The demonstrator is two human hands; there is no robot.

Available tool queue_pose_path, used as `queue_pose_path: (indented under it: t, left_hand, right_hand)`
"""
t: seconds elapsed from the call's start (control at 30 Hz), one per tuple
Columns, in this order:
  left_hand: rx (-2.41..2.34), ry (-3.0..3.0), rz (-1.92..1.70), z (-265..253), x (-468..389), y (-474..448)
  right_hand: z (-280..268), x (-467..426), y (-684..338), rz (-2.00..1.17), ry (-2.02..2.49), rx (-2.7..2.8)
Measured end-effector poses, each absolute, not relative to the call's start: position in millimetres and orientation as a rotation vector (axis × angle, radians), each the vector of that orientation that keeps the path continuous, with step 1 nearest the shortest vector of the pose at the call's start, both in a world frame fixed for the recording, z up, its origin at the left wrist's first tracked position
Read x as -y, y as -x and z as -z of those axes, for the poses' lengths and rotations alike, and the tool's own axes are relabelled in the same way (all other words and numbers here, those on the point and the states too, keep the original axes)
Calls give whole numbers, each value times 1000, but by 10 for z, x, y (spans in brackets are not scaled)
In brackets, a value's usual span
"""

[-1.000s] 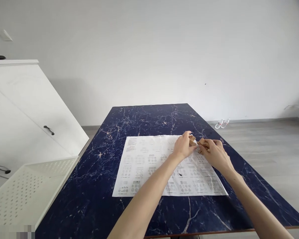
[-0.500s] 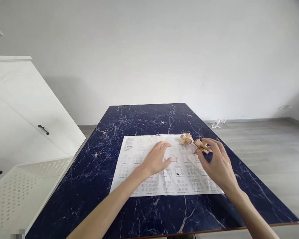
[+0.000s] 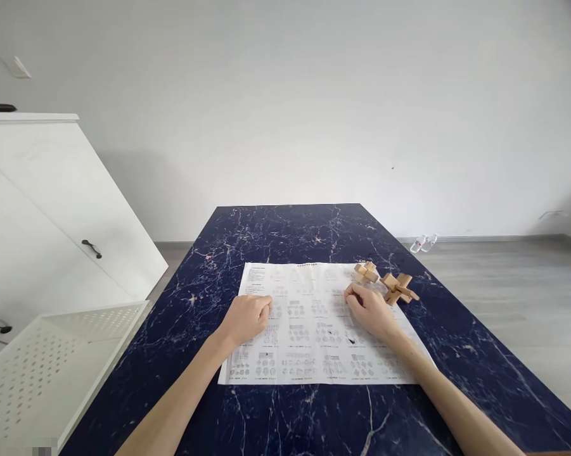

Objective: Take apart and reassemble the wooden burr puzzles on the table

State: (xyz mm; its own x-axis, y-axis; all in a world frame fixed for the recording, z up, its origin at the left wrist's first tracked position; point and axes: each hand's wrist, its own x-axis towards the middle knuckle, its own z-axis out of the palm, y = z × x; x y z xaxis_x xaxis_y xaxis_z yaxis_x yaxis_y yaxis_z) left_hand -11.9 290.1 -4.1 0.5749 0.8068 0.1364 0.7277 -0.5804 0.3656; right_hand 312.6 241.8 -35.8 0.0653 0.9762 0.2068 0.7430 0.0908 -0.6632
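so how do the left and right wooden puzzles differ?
Size: the left wooden puzzle looks smaller than the right wooden puzzle.
Shape: the left wooden puzzle looks compact; the right wooden puzzle has a bar jutting rightward.
Place: the left wooden puzzle sits farther back than the right.
Shared: both light wood, neither held.

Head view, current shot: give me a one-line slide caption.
Left hand and right hand, loosely curled, over a printed diagram sheet; two wooden burr puzzles by its upper-right corner.

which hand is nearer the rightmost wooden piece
Right. The right hand is just left of the rightmost wooden piece; the left hand is much farther left, over the paper sheet.
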Motion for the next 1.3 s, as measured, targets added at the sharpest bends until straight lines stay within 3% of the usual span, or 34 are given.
queue_pose_path:
  t: [0.27,0.5,0.87,0.97,1.13,1.3]
  left_hand:
    - [-1287,-2603,-381,61,-2837,137]
    - [-1263,-2620,-390,30,-2774,182]
    - [-1278,-2609,-404,45,-2738,176]
    - [-1293,-2591,-435,22,-2699,146]
    - [-1412,-2372,-693,-45,-2617,35]
    - [-980,-1911,-696,-102,-2529,-46]
  right_hand:
    - [325,-2330,-3122,-441,1678,1733]
    - [358,-2332,-3108,-49,1680,1599]
    - [265,-2629,-3162,194,2190,1649]
    - [183,-2605,-3074,67,1952,1634]
    - [-12,-2439,-2668,-418,1354,1777]
    - [19,-2306,-2320,-499,1118,1888]
